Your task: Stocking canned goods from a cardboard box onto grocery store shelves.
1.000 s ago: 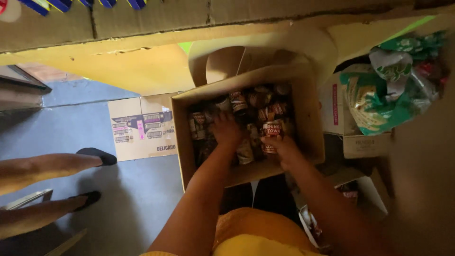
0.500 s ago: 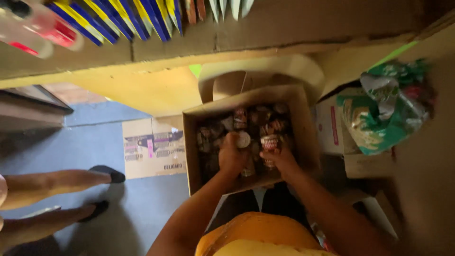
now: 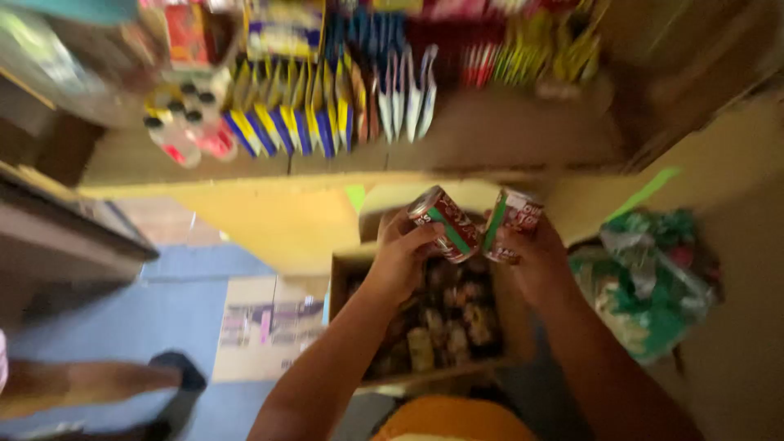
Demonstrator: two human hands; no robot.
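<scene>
Your left hand (image 3: 404, 261) is clamped round a small can (image 3: 445, 223) w/ a red-brown label and a green diagonal stripe; the can is tilted, pale top end pointing to about 10 o'clock. Your right hand (image 3: 535, 265) is closed on a second can (image 3: 510, 224) of the same kind, tilted the other way, top toward 1 o'clock. The two cans sit just beside each other at frame centre, lower ends nearly touching; can't tell if they actually do, pic is blurred.

Both hands are raised over an open cardboard box (image 3: 347, 282), which lies at 6 o'clock from the cans and is packed w/ more cans (image 3: 445, 327) in rows. At 9 o'clock from the box a flattened printed carton (image 3: 265, 327) lies on the blue floor (image 3: 147, 318).

At 12 o'clock, a wooden shelf (image 3: 506, 135) carries a row of blue-and-yellow sachets (image 3: 278, 122), and at about 11 o'clock a cluster of small bottles (image 3: 192, 131) w/ dark caps. At 3 o'clock from your right hand there's a pile of green packets (image 3: 653, 278). Bottom left, approx 8 o'clock, another person's leg and dark shoe (image 3: 184, 384) rest on the floor, well apart from your hands.
</scene>
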